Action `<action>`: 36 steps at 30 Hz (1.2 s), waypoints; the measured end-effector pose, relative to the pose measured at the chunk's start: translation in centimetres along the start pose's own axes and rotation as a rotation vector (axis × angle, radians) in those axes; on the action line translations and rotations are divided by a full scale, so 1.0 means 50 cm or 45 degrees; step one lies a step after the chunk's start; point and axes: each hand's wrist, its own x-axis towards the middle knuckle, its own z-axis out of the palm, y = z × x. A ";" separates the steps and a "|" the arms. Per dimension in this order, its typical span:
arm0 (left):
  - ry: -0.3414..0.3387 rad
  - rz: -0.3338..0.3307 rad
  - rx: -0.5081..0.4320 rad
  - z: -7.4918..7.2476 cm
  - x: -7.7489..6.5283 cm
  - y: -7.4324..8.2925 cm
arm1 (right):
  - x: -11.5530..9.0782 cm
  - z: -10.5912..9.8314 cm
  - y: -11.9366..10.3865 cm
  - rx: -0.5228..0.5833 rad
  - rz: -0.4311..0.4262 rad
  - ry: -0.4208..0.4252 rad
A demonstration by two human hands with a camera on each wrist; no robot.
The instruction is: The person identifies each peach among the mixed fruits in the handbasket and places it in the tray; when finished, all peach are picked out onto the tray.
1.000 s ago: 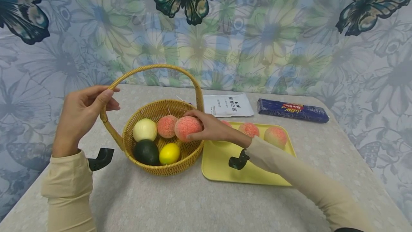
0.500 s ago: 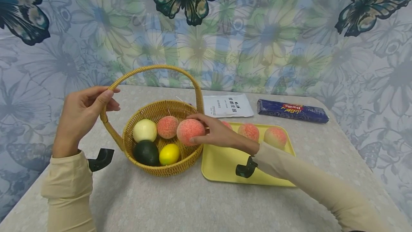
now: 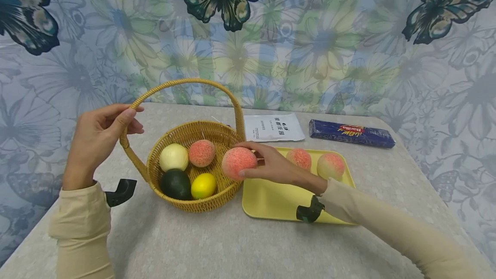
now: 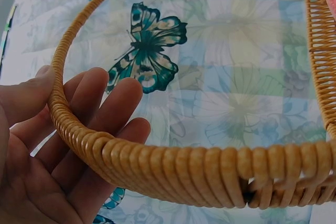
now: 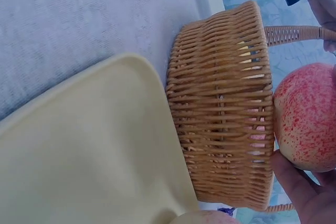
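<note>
My left hand [image 3: 98, 137] pinches the left side of the arched handle of a wicker basket [image 3: 195, 205]; the left wrist view shows the thumb and fingers around the woven handle [image 4: 79, 124]. A pinkish-red peach [image 3: 238, 163] is held in my right hand [image 3: 277, 165], over the basket's right rim. In the right wrist view this peach [image 5: 307, 116] overlaps the rim, with a fingertip right beside it. Inside the basket lie another peach [image 3: 202, 153], a pale round fruit [image 3: 174, 157], a dark green oval fruit [image 3: 176, 184] and a yellow lemon [image 3: 204, 186].
Right of the basket is a yellow tray [image 3: 271, 201] with two peaches in sight, one red [image 3: 299, 159] and one paler [image 3: 330, 166]. Behind them lie a white printed packet [image 3: 274, 127] and a blue Barilla box [image 3: 351, 134]. A butterfly-patterned cloth [image 3: 248, 55] hangs behind the table.
My right hand has moved right with the peach, from inside the basket to over its right rim. It now hides one of the tray's peaches. My left hand has stayed on the handle.
</note>
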 end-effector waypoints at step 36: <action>0.002 -0.006 -0.005 0.001 0.001 -0.001 | -0.094 0.001 0.052 -0.027 -0.057 0.106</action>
